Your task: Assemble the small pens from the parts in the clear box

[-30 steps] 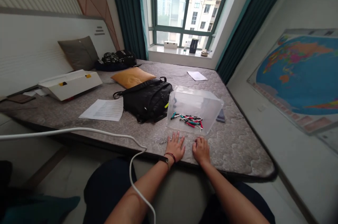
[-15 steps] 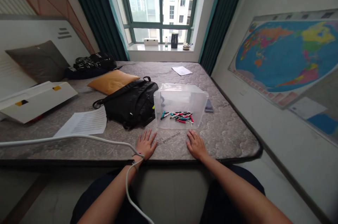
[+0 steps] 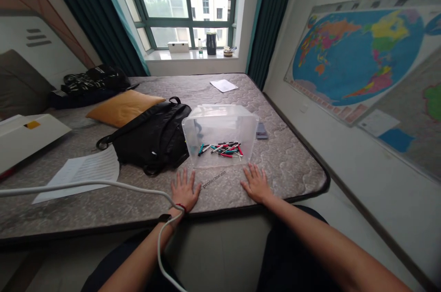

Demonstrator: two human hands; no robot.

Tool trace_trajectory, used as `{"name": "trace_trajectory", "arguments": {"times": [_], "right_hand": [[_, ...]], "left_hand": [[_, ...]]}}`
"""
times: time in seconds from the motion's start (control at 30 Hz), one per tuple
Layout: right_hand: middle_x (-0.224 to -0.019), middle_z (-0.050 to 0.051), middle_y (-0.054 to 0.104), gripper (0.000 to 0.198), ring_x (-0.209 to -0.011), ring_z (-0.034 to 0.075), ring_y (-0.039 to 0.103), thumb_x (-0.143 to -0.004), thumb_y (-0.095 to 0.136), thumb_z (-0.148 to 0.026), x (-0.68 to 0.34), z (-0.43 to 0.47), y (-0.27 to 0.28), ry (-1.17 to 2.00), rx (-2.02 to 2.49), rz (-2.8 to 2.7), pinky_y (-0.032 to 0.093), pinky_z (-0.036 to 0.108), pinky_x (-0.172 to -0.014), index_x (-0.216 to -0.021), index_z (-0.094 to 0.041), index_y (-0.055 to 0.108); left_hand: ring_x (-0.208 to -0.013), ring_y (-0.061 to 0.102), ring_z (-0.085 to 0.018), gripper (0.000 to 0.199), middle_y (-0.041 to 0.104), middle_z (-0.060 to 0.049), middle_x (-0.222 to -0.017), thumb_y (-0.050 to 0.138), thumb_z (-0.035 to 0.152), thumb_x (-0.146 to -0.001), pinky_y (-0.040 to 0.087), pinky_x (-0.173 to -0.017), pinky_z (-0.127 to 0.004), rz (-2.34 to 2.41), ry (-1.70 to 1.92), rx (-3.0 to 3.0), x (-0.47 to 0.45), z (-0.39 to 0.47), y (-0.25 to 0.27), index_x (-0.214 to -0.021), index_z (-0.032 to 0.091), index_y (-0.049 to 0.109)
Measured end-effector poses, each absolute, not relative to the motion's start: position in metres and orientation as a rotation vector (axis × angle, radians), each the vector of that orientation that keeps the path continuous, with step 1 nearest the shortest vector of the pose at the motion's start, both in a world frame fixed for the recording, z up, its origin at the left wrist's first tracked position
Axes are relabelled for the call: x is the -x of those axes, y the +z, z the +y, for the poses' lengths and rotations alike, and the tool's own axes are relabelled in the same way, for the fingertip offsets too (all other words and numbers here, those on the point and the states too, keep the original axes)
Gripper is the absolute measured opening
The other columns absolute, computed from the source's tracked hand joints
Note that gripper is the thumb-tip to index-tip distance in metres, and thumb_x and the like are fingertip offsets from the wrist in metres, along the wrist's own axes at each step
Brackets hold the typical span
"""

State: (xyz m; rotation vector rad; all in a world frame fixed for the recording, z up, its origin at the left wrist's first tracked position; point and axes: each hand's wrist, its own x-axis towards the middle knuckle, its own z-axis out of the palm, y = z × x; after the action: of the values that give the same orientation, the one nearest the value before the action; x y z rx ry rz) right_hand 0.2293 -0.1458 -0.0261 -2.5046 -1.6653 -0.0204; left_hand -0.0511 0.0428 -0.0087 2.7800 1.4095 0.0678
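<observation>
My left hand [image 3: 185, 191] lies flat on the mattress [image 3: 220, 191] near its front edge, fingers spread, holding nothing. Flat on the same surface, my right hand [image 3: 257, 184] also has its fingers apart and grips nothing. Just beyond both hands sits a clear plastic bin [image 3: 223, 122], its open side facing me. Several pens [image 3: 225, 149] in red, teal, black and white lie in a loose pile inside it. Neither hand touches the bin. A white cable [image 3: 138, 188] runs across my left wrist and hangs down over the front.
A black backpack [image 3: 155, 136] leans close to the bin's left side, with a printed sheet [image 3: 86, 170] and yellow pillow [image 3: 126, 108] nearby. Right of the bin lies a small dark flat object [image 3: 262, 131]. White paper [image 3: 223, 85] lies farther back. A white box [image 3: 31, 138] stands left.
The view has turned to the right, so the bed and bin sit further left in the picture. Both hands stay flat on the mattress, and the pens look unmoved.
</observation>
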Motion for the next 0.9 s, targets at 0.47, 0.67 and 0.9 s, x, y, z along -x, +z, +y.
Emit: {"name": "trace_trajectory", "arguments": {"times": [0.47,0.67,0.9], "right_hand": [[-0.160,0.009,0.030,0.058,-0.147,0.030,0.021,-0.092,0.049,-0.037,-0.198,-0.134,-0.006,0.034,2.135,-1.894,0.014,0.051,-0.117,-0.148,-0.023,0.044],[-0.158,0.010,0.033,0.057,-0.146,0.029,0.023,-0.090,0.050,-0.033,-0.197,-0.135,-0.007,0.058,2.139,-1.851,0.015,0.049,-0.117,-0.145,-0.021,0.046],[-0.158,0.010,0.033,0.058,-0.146,0.029,0.024,-0.089,0.050,-0.033,-0.198,-0.135,-0.006,0.087,2.133,-1.831,0.014,0.049,-0.118,-0.146,-0.021,0.046]], "left_hand": [[-0.150,0.013,-0.031,0.061,0.020,-0.003,-0.164,0.037,0.045,-0.097,0.012,-0.118,-0.058,0.714,0.260,-2.920,-0.036,-0.032,-0.014,-0.155,0.031,0.024],[-0.150,0.016,-0.030,0.060,0.023,-0.005,-0.163,0.040,0.043,-0.097,0.019,-0.118,-0.054,0.525,0.193,-2.955,-0.033,-0.016,-0.012,-0.154,0.028,0.028],[-0.149,0.018,-0.030,0.052,0.029,-0.009,-0.161,0.045,0.038,-0.094,0.024,-0.117,-0.050,0.704,0.153,-2.985,-0.045,0.030,0.018,-0.144,0.023,0.045]]}}
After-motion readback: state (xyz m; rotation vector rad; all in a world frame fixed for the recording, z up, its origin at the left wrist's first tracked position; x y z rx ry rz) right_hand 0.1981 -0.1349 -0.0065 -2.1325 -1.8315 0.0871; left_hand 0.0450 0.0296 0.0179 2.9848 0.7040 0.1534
